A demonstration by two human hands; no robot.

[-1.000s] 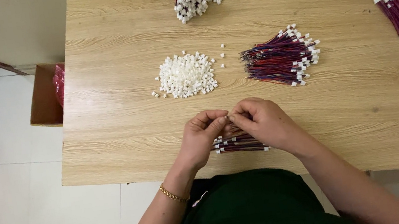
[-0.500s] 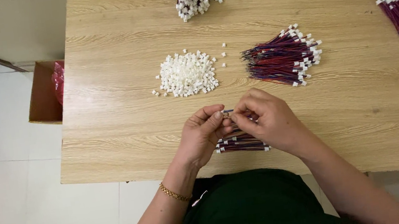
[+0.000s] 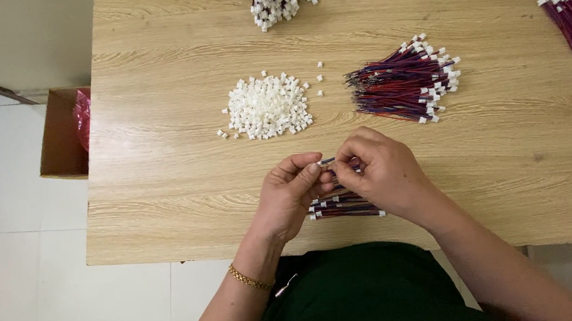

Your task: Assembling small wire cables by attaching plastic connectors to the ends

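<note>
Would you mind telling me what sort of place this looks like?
Probably a small hand-assembly workbench for wire harnesses: a wooden table bears a heap of white plastic connectors and bundles of red and blue wires, and the left hand and right hand meet over one small piece.

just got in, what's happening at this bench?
A person seated at a wooden table has both hands together over its near edge. The left hand and right hand pinch a thin wire lead between their fingertips; whether a connector is on it is too small to tell. Under the hands lies a small bundle of red-and-blue wires. Further back sit a pile of white plastic connectors and a larger wire bundle with white ends.
</note>
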